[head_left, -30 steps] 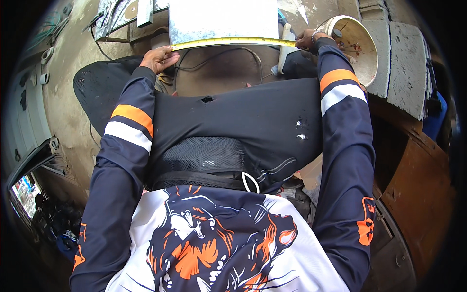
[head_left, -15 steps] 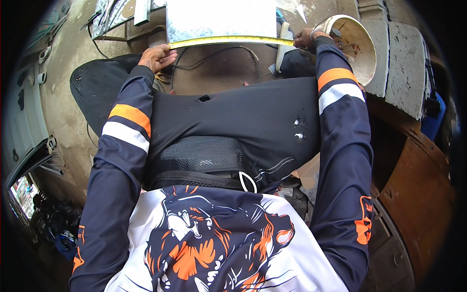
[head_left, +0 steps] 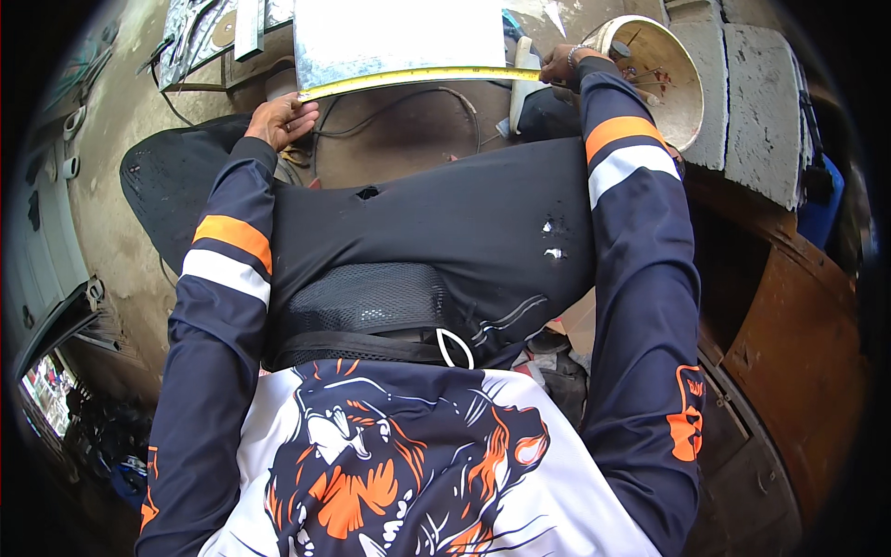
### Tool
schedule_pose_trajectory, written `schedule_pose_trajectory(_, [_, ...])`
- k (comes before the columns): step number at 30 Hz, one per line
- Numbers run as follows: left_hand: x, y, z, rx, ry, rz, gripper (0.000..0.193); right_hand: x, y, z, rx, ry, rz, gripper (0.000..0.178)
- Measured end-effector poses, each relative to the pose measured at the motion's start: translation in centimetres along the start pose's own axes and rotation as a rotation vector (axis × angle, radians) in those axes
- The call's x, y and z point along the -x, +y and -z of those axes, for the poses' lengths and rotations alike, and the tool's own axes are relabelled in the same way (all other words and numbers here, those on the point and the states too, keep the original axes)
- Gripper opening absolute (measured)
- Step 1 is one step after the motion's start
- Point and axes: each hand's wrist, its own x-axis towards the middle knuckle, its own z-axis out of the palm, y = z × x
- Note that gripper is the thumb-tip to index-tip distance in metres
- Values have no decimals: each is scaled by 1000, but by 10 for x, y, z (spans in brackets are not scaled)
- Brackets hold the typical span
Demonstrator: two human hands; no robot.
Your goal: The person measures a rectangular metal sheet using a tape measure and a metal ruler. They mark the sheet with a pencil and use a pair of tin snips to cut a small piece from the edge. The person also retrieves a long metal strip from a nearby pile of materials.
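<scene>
A yellow tape measure [head_left: 418, 74] is stretched along the near edge of a bright, flat metal sheet [head_left: 399, 35]. At the sheet's near left corner, my left hand [head_left: 281, 121] pinches the tape's end between thumb and finger, with the other fingers loosely curled. My right hand [head_left: 562, 64] is closed around the other end of the tape, a little past the sheet's right edge. The tape's case is mostly hidden in that hand. Below the tape, my legs [head_left: 436, 200] in dark trousers are spread wide.
A round whitish bucket [head_left: 689, 102] with thin rods and small bits inside stands beside my right hand. Grey blocks [head_left: 756, 111] lie further right. A dark cable [head_left: 408, 97] loops on the floor under the sheet. At the far left is a metal piece [head_left: 249, 30] on a worktop.
The whole scene has shifted slightly left in the picture, as the view moved. Both hands keep their hold on the tape, which lies along the same sheet edge.
</scene>
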Motion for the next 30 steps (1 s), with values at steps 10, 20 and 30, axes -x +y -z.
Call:
schedule_pose_trajectory(10, [8, 1, -1, 1, -13, 7, 46, -3, 1, 1, 48, 35, 66, 36])
schedule_pose_trajectory(20, [8, -1, 7, -4, -64, 71, 52, -13, 10, -1, -152, -29, 41, 30])
schedule_pose_trajectory(30, [4, -6, 6, -51, -61, 58, 44, -4, 6, -3, -45, 76, 39, 26])
